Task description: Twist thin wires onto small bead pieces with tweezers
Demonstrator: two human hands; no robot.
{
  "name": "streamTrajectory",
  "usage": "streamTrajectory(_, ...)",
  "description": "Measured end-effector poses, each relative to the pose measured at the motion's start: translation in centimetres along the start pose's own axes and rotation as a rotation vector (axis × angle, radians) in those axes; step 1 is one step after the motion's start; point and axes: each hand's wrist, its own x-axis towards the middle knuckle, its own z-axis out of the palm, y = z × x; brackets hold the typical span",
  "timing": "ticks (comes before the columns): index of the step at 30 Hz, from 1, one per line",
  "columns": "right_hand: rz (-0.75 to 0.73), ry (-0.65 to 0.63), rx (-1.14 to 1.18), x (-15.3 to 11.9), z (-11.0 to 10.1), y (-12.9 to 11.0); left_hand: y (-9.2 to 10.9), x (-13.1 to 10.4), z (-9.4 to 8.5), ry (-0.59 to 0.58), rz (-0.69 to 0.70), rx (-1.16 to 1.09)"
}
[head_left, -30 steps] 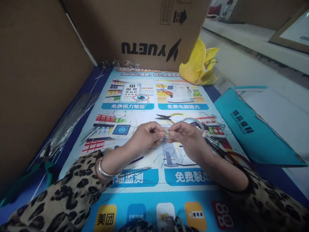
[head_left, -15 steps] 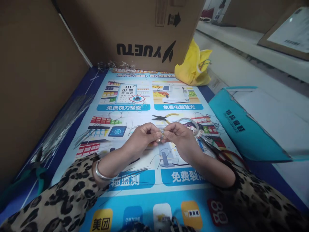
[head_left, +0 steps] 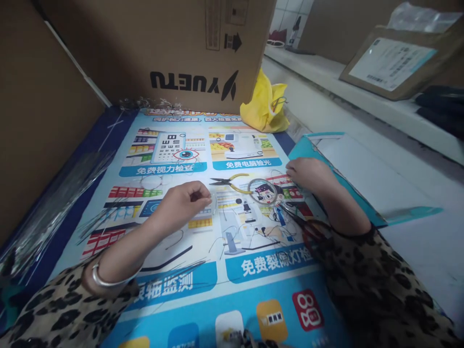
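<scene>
Beyond both hands, a large brown cardboard box point(head_left: 181, 48) with "YUETU" printed upside down. Below the grip, a blue-and-white printed sheet point(head_left: 222, 285). Just behind the right hand point(head_left: 313, 174), a turquoise box point(head_left: 308, 147); touching or apart, impossible to tell. Well to the left of the left hand point(head_left: 186, 200), a bundle of silvery wires point(head_left: 54, 208). On the right hand, fingers curled and tips drawn together; impossible to tell if around something. Farther than this hand, against the cardboard box, a yellow bag point(head_left: 263, 108). Under the right wrist, red-handled scissors point(head_left: 315, 232). Between the hands, yellow-handled pliers point(head_left: 226, 182), and right beside their handles, a greyish ring point(head_left: 261, 204). In the left hand, pinched between thumb and forefinger, a thin clear piece point(head_left: 214, 204), its exact shape too blurred to tell.
</scene>
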Motion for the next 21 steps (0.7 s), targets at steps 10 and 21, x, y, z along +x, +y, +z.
streamTrajectory(10,-0.07,-0.016,-0.095,1.6,3.8,0.8,-1.4,0.9,-1.0,0.017,-0.022,0.102)
streamTrajectory(21,-0.025,-0.027,-0.021,1.2,3.1,1.8,-1.4,1.0,-1.3,-0.073,-0.029,0.177)
